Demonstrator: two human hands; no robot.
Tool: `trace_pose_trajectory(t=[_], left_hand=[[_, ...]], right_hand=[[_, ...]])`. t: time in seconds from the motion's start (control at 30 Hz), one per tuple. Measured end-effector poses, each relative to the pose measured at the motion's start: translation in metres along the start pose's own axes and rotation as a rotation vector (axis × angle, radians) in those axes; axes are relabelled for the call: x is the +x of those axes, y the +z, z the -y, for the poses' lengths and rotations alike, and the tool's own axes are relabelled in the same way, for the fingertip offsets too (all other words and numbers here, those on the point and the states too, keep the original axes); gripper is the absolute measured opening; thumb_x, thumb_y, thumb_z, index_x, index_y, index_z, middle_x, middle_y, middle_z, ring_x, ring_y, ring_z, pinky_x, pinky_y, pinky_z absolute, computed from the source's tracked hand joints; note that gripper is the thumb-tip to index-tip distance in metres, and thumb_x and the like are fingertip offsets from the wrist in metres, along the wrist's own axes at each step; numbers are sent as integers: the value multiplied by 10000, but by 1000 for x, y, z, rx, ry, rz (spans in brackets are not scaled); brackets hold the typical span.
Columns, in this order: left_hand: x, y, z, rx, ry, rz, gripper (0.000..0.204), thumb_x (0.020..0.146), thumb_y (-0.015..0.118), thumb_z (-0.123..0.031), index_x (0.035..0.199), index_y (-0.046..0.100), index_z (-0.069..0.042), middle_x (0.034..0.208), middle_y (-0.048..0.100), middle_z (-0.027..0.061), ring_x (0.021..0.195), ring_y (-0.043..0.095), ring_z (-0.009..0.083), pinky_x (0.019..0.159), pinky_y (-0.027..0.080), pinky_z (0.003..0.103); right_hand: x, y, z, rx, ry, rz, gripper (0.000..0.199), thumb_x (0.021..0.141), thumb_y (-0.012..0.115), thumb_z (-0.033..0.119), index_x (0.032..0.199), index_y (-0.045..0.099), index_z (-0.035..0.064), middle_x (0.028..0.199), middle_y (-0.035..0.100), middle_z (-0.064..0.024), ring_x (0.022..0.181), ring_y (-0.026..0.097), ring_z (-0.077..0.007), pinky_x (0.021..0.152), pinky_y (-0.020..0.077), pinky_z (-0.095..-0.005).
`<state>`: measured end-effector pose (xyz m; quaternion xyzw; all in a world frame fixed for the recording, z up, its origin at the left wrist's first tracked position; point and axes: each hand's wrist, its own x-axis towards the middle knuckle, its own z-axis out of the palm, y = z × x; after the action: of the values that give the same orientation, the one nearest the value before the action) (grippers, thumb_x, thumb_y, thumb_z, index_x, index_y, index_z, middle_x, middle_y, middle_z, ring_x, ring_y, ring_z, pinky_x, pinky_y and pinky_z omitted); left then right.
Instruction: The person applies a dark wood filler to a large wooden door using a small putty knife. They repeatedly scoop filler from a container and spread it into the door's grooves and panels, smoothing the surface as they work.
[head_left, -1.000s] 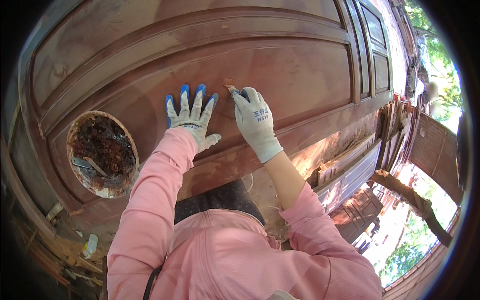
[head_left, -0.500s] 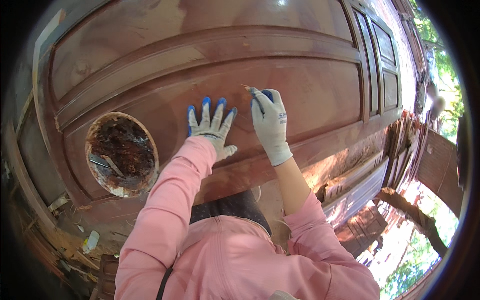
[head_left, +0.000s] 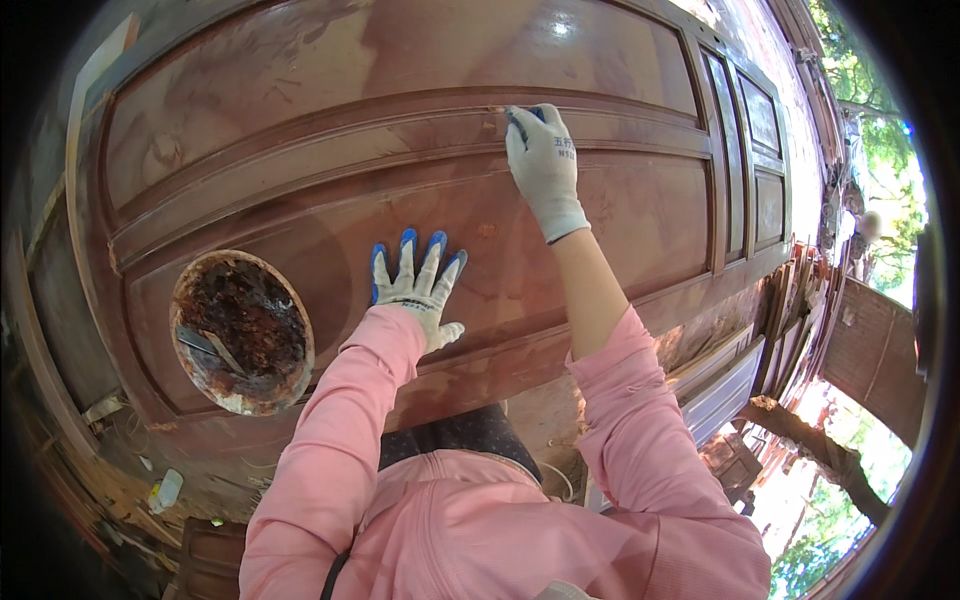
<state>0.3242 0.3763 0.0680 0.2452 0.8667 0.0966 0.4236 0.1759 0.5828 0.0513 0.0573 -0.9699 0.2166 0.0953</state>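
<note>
A large reddish-brown panelled wooden door (head_left: 620,225) lies flat in front of me. My left hand (head_left: 418,285), in a pale glove with blue fingertips, rests on the near panel with its fingers spread. My right hand (head_left: 543,165), gloved alike, is closed at the raised moulding farther across the door. Its fingers pinch something small, mostly hidden by the glove; I cannot make out its kind. At the left end of the door sits a round bowl (head_left: 245,407), smeared with dark reddish-brown paste. A flat dark blade (head_left: 196,340) and a thin stick (head_left: 226,353) lie in it.
More wooden doors and panels (head_left: 725,385) lean at the right, near a rough log (head_left: 825,445). On the ground at the lower left lie a small pale bottle (head_left: 168,490) and wood scraps. Planks run along the left edge.
My right hand has moved away from me, from the near panel to the moulding, still closed. My left hand stays spread on the panel. The view has shifted slightly.
</note>
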Motion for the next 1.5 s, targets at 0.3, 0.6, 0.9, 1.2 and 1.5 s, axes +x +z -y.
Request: trace_pose_trajectory(t=[0.3, 0.6, 0.9, 1.2, 1.5], left_hand=[[1, 3, 1, -12, -10, -12, 1069, 915, 621, -689, 1719, 59, -266, 1788, -30, 134, 1619, -68, 475, 1207, -68, 763], [3, 0, -2, 14, -8, -6, 1095, 906, 631, -697, 1720, 51, -250, 1785, -29, 150, 1619, -55, 481, 1206, -63, 765], [3, 0, -3, 53, -21, 9, 1143, 883, 631, -728, 1720, 32, -233, 1779, -56, 177, 1605, -80, 514, 1205, -74, 757], [3, 2, -6, 129, -33, 25, 1151, 890, 628, -722, 1719, 12, -214, 1773, -87, 189, 1596, -95, 531, 1207, -46, 765], [4, 15, -1, 245, -56, -139, 1109, 918, 613, -705, 1718, 2, -239, 1777, -67, 176, 1601, -80, 520, 1217, -23, 752]], right_hand=[[-4, -4, -4, 149, 29, -71, 226, 963, 651, 122, 1138, 764, 37, 1113, 652, -151, 960, 668, -356, 847, 552, -456], [-10, 3, -12, 3, -81, -70, 244, 971, 651, 146, 1170, 756, 52, 1131, 656, -148, 1029, 656, -359, 877, 559, -459], [-78, -56, -11, 381, 325, -187, 240, 980, 665, 39, 1199, 751, -11, 1091, 683, -122, 894, 681, -216, 819, 542, -327], [-193, -105, -18, 707, 835, -322, 255, 1003, 679, 22, 1248, 748, 10, 1095, 650, 30, 827, 556, -31, 676, 467, -203], [-284, -126, 15, 691, 1031, -382, 233, 1040, 636, 53, 1240, 754, 35, 1051, 640, 49, 753, 522, -10, 633, 444, -192]])
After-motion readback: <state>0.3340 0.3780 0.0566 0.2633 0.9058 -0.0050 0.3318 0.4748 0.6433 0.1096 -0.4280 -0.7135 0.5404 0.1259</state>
